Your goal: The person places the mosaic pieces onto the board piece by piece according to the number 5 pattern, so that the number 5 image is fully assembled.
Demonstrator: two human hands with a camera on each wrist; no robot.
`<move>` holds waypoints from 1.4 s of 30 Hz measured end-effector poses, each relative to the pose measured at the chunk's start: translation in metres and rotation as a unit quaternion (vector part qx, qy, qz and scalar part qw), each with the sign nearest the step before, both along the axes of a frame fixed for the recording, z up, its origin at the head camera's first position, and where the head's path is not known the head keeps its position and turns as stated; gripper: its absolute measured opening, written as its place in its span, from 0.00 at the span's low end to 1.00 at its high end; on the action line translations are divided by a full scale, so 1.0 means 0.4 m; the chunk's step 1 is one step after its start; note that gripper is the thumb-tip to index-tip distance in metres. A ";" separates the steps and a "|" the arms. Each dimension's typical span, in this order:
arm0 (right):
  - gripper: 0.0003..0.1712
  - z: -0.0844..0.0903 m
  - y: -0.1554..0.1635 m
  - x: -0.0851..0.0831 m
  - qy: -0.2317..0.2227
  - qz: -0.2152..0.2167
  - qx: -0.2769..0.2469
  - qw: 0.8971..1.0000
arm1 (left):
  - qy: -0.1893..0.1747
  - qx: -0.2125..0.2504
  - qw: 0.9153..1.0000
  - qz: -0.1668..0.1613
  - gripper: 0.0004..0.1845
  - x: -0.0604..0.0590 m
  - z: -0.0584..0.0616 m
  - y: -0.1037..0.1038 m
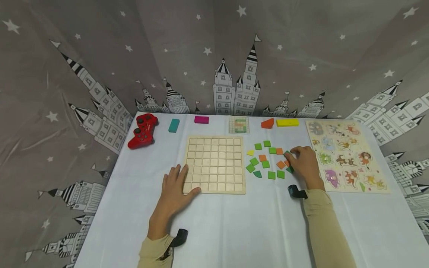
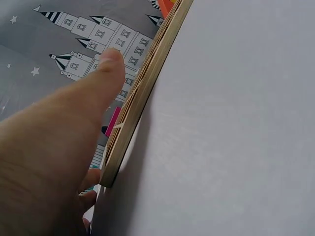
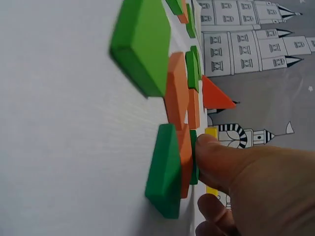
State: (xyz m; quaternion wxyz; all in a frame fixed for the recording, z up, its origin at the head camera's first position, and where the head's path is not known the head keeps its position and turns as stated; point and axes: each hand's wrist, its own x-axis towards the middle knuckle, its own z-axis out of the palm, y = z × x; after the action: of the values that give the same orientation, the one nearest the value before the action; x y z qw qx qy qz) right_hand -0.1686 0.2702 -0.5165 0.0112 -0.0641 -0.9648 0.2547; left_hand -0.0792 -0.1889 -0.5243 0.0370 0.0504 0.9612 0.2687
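Two hands at work | left hand flat, fingers straight, steadying grid board on desk | right hand pinching, seemingly, one dark green tile in the loose pile | lift straight up, sparing neighbours | roughly nine green, three orange, one yellow tile.

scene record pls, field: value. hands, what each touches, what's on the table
surface: table under a pale cloth
left hand: fingers straight, resting on the lower left corner of the wooden grid board
right hand: fingers curled on a green tile at the right edge of the tile pile
tile pile: loose green, orange and yellow pieces, right of the board
grid cells: all unfilled
far edge: red gamepad, teal block, magenta block, pattern card, orange block, yellow block
right side: animal peg puzzle
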 end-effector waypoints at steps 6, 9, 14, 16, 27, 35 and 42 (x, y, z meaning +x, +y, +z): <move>0.17 0.001 -0.009 -0.024 0.020 0.002 0.013 1.000 | 0.027 -0.018 0.999 0.001 0.52 0.001 -0.018 0.001; 0.21 0.001 -0.011 -0.022 -0.003 -0.022 0.012 1.000 | 0.028 -0.035 0.999 0.002 0.52 0.002 -0.023 0.003; 0.28 0.000 -0.015 -0.020 -0.040 -0.043 0.015 0.998 | 0.019 -0.044 0.999 0.007 0.51 0.008 -0.025 0.005; 0.25 0.002 -0.016 -0.022 -0.031 -0.035 0.013 0.999 | 0.014 -0.044 0.999 0.010 0.51 0.010 -0.024 0.005; 0.24 0.000 -0.007 -0.017 -0.019 -0.033 0.018 0.999 | 0.003 -0.047 0.999 0.007 0.50 0.005 -0.022 0.009; 0.22 -0.014 -0.022 -0.022 -0.015 -0.026 0.036 0.999 | 0.012 -0.048 0.999 0.003 0.50 0.008 -0.019 0.008; 0.22 -0.015 -0.028 -0.028 -0.010 -0.016 0.039 0.999 | 0.014 -0.048 0.999 0.006 0.50 0.007 -0.024 0.006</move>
State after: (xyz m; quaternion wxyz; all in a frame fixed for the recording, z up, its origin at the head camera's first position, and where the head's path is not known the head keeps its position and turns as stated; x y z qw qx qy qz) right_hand -0.1796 0.2590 -0.5225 0.0084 -0.0814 -0.9729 0.2162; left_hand -0.0763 -0.1865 -0.5338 0.0238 0.0467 0.9738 0.2213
